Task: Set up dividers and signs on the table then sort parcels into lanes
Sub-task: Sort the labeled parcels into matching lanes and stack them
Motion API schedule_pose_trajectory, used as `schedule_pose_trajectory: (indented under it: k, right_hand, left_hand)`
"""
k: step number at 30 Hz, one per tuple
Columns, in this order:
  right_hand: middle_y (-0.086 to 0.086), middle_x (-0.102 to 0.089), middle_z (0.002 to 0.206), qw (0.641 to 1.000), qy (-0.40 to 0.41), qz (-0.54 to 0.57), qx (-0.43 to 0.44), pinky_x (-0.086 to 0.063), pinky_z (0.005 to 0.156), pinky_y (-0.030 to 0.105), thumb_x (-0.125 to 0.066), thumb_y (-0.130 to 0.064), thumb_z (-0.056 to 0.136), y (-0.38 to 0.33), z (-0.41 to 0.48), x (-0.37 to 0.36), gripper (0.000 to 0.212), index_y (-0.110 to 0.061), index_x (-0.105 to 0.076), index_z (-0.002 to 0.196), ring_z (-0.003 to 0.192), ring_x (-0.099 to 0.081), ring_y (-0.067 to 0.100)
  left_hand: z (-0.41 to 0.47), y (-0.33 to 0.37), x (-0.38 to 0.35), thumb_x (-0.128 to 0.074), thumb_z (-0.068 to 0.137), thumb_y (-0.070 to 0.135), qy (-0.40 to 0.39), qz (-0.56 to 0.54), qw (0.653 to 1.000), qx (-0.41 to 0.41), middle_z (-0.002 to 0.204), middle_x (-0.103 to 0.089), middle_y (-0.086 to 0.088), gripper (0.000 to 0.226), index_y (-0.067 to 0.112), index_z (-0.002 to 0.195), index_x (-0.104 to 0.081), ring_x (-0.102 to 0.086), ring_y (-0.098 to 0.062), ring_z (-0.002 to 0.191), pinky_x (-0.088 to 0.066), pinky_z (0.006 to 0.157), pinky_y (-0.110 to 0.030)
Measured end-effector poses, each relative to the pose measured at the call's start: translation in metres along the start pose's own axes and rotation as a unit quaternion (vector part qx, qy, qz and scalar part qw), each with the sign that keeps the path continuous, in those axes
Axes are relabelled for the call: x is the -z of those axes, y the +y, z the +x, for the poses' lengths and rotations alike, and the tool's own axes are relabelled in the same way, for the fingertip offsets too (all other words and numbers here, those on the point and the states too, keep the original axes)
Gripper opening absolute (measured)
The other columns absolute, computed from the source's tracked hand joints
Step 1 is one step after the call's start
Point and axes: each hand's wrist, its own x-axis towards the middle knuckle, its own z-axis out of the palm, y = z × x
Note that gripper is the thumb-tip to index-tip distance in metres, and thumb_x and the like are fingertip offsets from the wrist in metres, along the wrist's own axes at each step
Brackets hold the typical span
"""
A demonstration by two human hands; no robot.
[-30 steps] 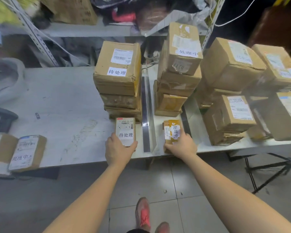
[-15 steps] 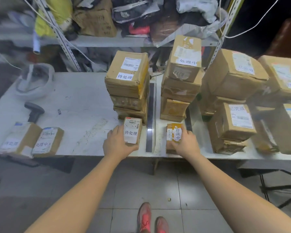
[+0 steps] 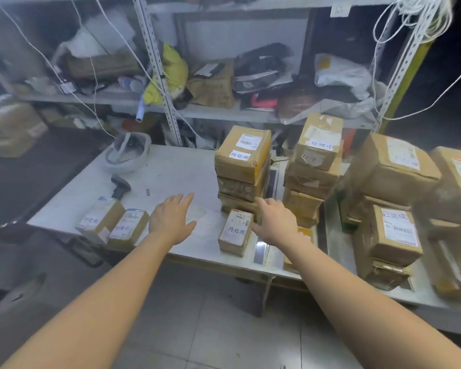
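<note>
table [image 3: 171,169]: two open hands [image 3: 172,219].

A small brown cardboard parcel [image 3: 235,232] lies on the white table [image 3: 171,171], directly before a tall stack of cardboard boxes [image 3: 242,166]; two small parcels [image 3: 112,226] sit well left of it, a black handheld scanner [image 3: 119,185] just behind those.

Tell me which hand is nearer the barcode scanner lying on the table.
Left. The left hand hovers open just right of the barcode scanner; the right hand is farther right, beyond the small parcel.
</note>
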Motion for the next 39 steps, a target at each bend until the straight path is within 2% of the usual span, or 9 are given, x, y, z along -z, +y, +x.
schedule_pose_trajectory:
  k: [3,8,13,18,21,24,29,35,39]
  right_hand:
    - [0.006,-0.048,0.143,1.000,-0.007,-0.022,0.015,-0.049,0.093,0.041,-0.061,-0.047,0.090,-0.032,0.010,0.003,0.071,-0.022,-0.031,0.150,0.129,-0.045,0.027]
    - [0.006,-0.051,0.136,0.999,-0.011,-0.031,0.032,-0.048,0.084,0.040,-0.060,-0.042,0.090,-0.099,0.030,-0.010,0.061,-0.022,-0.037,0.143,0.123,-0.047,0.028]
    - [0.007,-0.047,0.144,1.000,-0.006,-0.023,0.019,-0.048,0.090,0.043,-0.060,-0.046,0.091,-0.178,0.052,-0.028,0.071,-0.023,-0.030,0.151,0.130,-0.045,0.029]
    - [0.006,-0.049,0.142,1.000,-0.013,-0.015,0.005,-0.048,0.088,0.042,-0.059,-0.045,0.091,-0.251,0.068,-0.049,0.069,-0.023,-0.032,0.150,0.128,-0.046,0.027]
    - [0.005,-0.050,0.139,0.999,-0.013,-0.040,0.009,-0.048,0.086,0.039,-0.057,-0.044,0.092,-0.288,0.080,-0.059,0.065,-0.023,-0.033,0.149,0.125,-0.049,0.026]
    - [0.004,-0.048,0.141,0.999,-0.023,-0.043,0.010,-0.047,0.086,0.038,-0.056,-0.040,0.093,-0.315,0.093,-0.074,0.060,-0.021,-0.036,0.146,0.126,-0.046,0.026]
    - [0.000,-0.045,0.143,0.999,-0.042,-0.022,0.015,-0.045,0.082,0.036,-0.054,-0.037,0.094,-0.345,0.123,-0.110,0.055,-0.021,-0.039,0.145,0.128,-0.045,0.024]
    - [0.004,-0.036,0.151,0.995,-0.086,0.045,0.004,-0.047,0.089,0.041,-0.056,-0.037,0.092,-0.370,0.160,-0.159,0.061,-0.021,-0.036,0.147,0.133,-0.039,0.025]
    - [0.006,-0.024,0.158,0.990,-0.073,0.109,-0.060,-0.048,0.089,0.039,-0.061,-0.040,0.088,-0.379,0.171,-0.188,0.070,-0.023,-0.032,0.149,0.138,-0.035,0.026]
  left_hand:
    - [-0.005,-0.035,0.005,-0.053,0.094,0.051,0.004,0.021,1.000,0.012,0.151,-0.039,-0.002,0.076,0.023,0.155,-0.018,-0.037,-0.023,0.137,-0.039,0.103,-0.037]
    - [-0.011,-0.109,0.003,-0.055,0.093,0.049,0.002,-0.021,0.999,0.036,0.150,-0.041,-0.002,0.074,0.023,0.154,-0.024,-0.039,-0.023,0.137,-0.042,0.105,-0.040]
    - [-0.013,-0.200,-0.006,-0.055,0.091,0.046,-0.002,-0.053,0.997,0.048,0.147,-0.045,-0.002,0.072,0.022,0.153,-0.028,-0.043,-0.024,0.133,-0.042,0.100,-0.039]
    - [-0.009,-0.282,-0.020,-0.058,0.089,0.048,-0.006,-0.054,0.997,0.055,0.147,-0.046,-0.003,0.073,0.021,0.151,-0.031,-0.043,-0.024,0.133,-0.042,0.102,-0.040]
    - [-0.006,-0.319,-0.029,-0.057,0.089,0.047,-0.010,-0.019,0.999,0.043,0.142,-0.048,-0.004,0.072,0.021,0.151,-0.030,-0.044,-0.024,0.130,-0.042,0.100,-0.038]
    - [0.001,-0.346,-0.039,-0.055,0.090,0.047,-0.010,0.012,1.000,0.027,0.140,-0.047,-0.005,0.072,0.022,0.151,-0.026,-0.042,-0.024,0.129,-0.039,0.100,-0.037]
    - [0.019,-0.374,-0.063,-0.054,0.088,0.052,-0.032,-0.005,0.999,0.044,0.143,-0.046,-0.006,0.076,0.021,0.152,-0.026,-0.040,-0.024,0.132,-0.036,0.104,-0.038]
    - [0.038,-0.379,-0.093,-0.057,0.074,0.074,-0.088,-0.074,0.987,0.108,0.136,-0.051,-0.005,0.103,0.015,0.152,-0.023,-0.050,-0.025,0.122,-0.043,0.091,-0.037]
    - [0.048,-0.378,-0.112,-0.060,0.064,0.083,-0.093,-0.120,0.977,0.149,0.135,-0.052,-0.006,0.121,0.014,0.153,-0.016,-0.053,-0.025,0.119,-0.047,0.087,-0.037]
